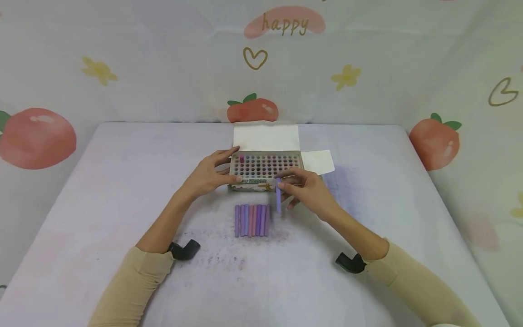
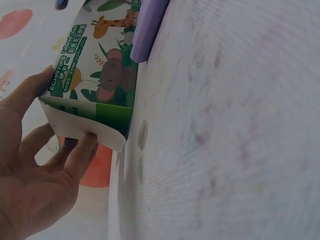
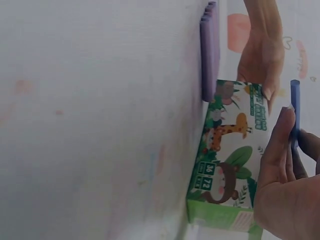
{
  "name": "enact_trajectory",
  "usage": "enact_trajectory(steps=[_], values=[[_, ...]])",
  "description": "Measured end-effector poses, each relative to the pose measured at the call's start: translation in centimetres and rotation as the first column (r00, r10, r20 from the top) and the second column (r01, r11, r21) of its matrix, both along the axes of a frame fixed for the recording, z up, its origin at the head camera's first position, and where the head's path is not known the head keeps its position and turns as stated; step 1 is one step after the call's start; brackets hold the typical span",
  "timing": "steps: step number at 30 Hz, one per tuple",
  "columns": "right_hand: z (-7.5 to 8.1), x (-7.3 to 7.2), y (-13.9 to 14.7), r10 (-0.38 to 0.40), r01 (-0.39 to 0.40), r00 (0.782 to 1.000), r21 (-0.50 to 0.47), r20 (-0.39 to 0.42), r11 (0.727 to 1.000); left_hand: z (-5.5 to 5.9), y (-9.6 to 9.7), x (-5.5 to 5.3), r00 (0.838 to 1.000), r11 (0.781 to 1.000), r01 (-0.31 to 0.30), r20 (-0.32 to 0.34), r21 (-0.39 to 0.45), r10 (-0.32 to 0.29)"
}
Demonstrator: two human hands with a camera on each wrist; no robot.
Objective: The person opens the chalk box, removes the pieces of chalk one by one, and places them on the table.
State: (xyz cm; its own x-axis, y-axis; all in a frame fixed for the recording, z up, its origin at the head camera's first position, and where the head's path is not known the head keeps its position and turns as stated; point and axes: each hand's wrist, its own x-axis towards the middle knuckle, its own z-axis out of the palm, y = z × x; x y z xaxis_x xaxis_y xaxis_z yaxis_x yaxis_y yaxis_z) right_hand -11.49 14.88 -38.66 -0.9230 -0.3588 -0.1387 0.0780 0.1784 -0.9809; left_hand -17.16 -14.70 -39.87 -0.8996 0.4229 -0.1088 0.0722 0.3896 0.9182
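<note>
A chalk box with cartoon animals on its front stands with its top opened, showing rows of round chalk ends. One pink chalk stick rises above the others at the back left. My left hand holds the box's left end, thumb at the front top edge and fingers against the side flap. Between thumb and fingers, my right hand pinches a blue-purple chalk stick just before the box's front right. Several purple and pinkish chalk sticks lie side by side in front of the box.
Behind the box its white lid stands raised, and a side flap spreads to the right. Chalk smudges mark the white tablecloth. Black wrist mounts sit by both sleeves. A fruit-printed curtain hangs behind the table.
</note>
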Motion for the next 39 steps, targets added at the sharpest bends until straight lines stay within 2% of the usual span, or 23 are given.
enact_trajectory(steps=[12,20,28,39], values=[[-2.0,1.1,0.2,0.006,-0.011,0.993,0.041,0.120,0.999,0.1,0.1,0.0,1.000,1.000,0.004,-0.002,0.013,-0.004],[-2.7,1.1,0.1,-0.027,0.013,0.968,0.057,0.250,0.998,-0.1,0.2,0.0,1.000,1.000,0.003,-0.009,0.014,-0.003],[-3.4,0.8,-0.1,-0.004,-0.017,0.957,0.068,0.291,0.998,-0.1,0.1,0.0,1.000,1.000,0.008,-0.017,0.014,-0.008],[-3.7,0.7,-0.3,-0.007,-0.023,0.955,0.096,0.296,0.995,-0.1,0.2,0.0,1.000,1.000,0.006,-0.016,0.023,-0.005]])
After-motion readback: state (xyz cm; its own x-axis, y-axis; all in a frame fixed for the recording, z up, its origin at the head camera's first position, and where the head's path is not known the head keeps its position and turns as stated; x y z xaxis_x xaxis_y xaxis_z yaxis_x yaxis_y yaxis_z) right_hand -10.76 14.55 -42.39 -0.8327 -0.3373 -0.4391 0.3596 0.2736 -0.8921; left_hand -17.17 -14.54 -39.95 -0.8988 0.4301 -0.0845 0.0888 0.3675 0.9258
